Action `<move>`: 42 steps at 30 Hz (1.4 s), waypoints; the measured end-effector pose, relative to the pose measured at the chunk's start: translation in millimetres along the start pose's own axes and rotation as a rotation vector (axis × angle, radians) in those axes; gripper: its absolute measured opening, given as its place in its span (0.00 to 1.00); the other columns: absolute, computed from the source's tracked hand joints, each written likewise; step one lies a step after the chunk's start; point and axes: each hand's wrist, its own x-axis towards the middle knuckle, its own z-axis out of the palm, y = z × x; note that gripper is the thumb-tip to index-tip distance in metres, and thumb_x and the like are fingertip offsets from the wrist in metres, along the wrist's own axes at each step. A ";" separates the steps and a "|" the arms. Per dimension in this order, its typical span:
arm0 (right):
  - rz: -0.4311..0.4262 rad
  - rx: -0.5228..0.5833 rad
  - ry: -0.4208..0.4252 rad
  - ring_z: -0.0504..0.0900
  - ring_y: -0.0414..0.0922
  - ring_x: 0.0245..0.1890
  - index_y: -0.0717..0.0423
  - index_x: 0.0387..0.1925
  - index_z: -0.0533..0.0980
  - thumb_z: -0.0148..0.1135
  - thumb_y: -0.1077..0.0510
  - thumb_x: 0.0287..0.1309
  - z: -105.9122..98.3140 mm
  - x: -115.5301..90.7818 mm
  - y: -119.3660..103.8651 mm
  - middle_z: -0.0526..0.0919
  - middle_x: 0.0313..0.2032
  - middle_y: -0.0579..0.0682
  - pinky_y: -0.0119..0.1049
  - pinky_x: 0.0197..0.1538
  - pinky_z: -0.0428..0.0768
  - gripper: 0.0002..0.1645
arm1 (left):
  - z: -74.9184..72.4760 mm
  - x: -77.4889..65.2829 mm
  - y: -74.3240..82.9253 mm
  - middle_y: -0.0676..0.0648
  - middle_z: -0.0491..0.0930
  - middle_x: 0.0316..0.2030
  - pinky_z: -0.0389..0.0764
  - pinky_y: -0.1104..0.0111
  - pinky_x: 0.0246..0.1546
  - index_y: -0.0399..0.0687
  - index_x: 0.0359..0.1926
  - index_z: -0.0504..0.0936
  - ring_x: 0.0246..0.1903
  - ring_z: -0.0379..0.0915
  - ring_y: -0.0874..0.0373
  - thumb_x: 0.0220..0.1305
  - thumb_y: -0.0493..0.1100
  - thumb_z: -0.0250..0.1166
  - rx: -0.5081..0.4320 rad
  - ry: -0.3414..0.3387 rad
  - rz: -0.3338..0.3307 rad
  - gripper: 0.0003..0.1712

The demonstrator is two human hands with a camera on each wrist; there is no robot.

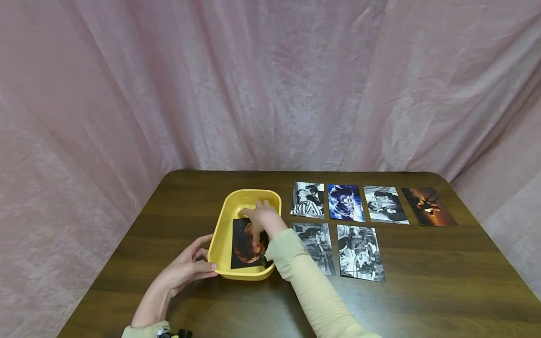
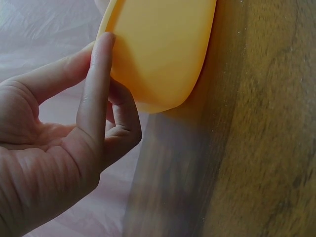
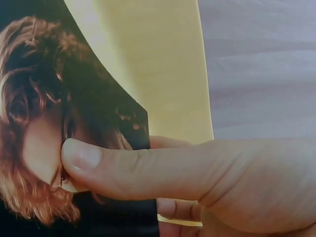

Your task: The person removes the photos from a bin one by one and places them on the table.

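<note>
A yellow plastic tray (image 1: 225, 225) with rounded corners stands on the table left of centre. My left hand (image 1: 186, 268) holds its near left corner, thumb at the rim. In the left wrist view the fingers bend against the outside of the tray (image 2: 163, 54). Inside the tray is a dark photo card (image 1: 240, 256) with a warm-lit picture of hair and faces. My right hand (image 1: 267, 219) reaches into the tray and pinches this card. The right wrist view shows the thumb across the card's face (image 3: 39, 143), with other fingers partly hidden behind its edge.
Several photo cards lie right of the tray in two rows. A blue one (image 1: 346, 203) and an orange-brown one (image 1: 428, 206) are in the back row. My right forearm passes over the edge of a grey card (image 1: 317, 244). Pink curtains (image 1: 270, 94) hang behind the table.
</note>
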 end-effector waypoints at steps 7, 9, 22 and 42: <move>0.039 0.158 0.005 0.65 0.58 0.61 0.34 0.60 0.67 0.86 0.56 0.30 4.2 3.2 1.5 0.57 0.66 0.60 0.43 0.48 0.81 0.53 | -0.5 0.0 -0.9 0.40 0.71 0.43 0.87 0.62 0.48 0.41 0.76 0.45 0.41 0.81 0.54 0.60 0.33 0.65 -0.003 0.001 -0.004 0.50; 0.042 0.170 -0.005 0.70 0.57 0.56 0.35 0.59 0.67 0.86 0.58 0.32 3.7 4.0 1.8 0.56 0.66 0.60 0.40 0.44 0.81 0.51 | -0.3 0.4 -0.7 0.40 0.70 0.44 0.87 0.62 0.48 0.41 0.76 0.45 0.41 0.81 0.54 0.60 0.33 0.64 -0.001 -0.001 -0.003 0.50; -0.050 0.121 -0.015 0.74 0.43 0.28 0.45 0.56 0.79 0.67 0.77 0.46 -15.8 4.3 7.2 0.81 0.48 0.56 0.27 0.22 0.71 0.36 | 1.4 3.2 -4.5 0.40 0.70 0.43 0.88 0.63 0.47 0.41 0.76 0.44 0.40 0.81 0.55 0.60 0.32 0.64 -0.016 -0.004 -0.016 0.51; -0.239 0.876 0.161 0.87 0.48 0.24 0.56 0.55 0.78 0.63 0.70 0.58 -61.1 -31.4 68.7 0.81 0.25 0.54 0.46 0.37 0.90 0.23 | -0.7 2.4 -1.0 0.42 0.71 0.42 0.87 0.63 0.48 0.42 0.76 0.44 0.40 0.82 0.55 0.60 0.33 0.65 -0.015 -0.005 -0.011 0.51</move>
